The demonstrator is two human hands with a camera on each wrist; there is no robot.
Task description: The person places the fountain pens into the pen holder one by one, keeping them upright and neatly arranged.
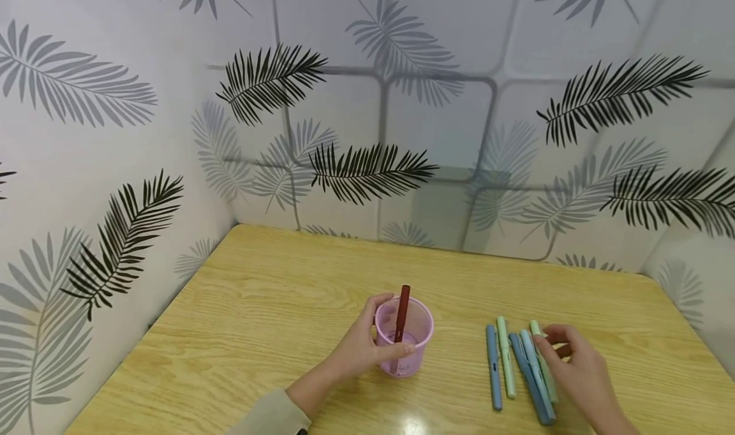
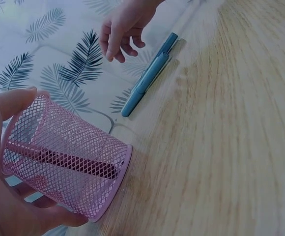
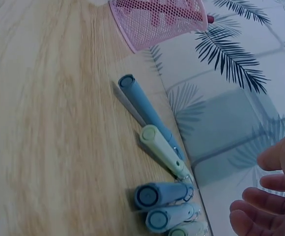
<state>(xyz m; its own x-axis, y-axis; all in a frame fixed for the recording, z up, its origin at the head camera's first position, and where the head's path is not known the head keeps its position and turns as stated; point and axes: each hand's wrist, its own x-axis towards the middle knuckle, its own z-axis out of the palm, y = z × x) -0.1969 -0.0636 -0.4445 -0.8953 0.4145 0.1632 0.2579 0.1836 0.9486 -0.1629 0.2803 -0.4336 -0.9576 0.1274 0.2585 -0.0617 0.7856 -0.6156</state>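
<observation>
A pink mesh pen cup [image 1: 418,356] stands on the table, and my left hand [image 1: 360,347] grips it around the side, thumb across the near face. One dark red pen [image 1: 404,310] leans inside it, its top above the rim. To the right lie several capped pens: a blue pen [image 1: 494,368], a light green pen [image 1: 506,358], a darker blue pen [image 1: 533,384], a light blue pen [image 1: 536,366] and another green pen [image 1: 535,326]. My right hand [image 1: 581,365] hovers over the rightmost pens, fingers loosely bent; the right wrist view shows nothing in it.
The wooden table [image 1: 275,275] reaches back to a wall [image 1: 356,116] covered with leaf-patterned paper. A second papered wall [image 1: 189,135] runs along its left side. The cup stands left of the pens, with table surface between them.
</observation>
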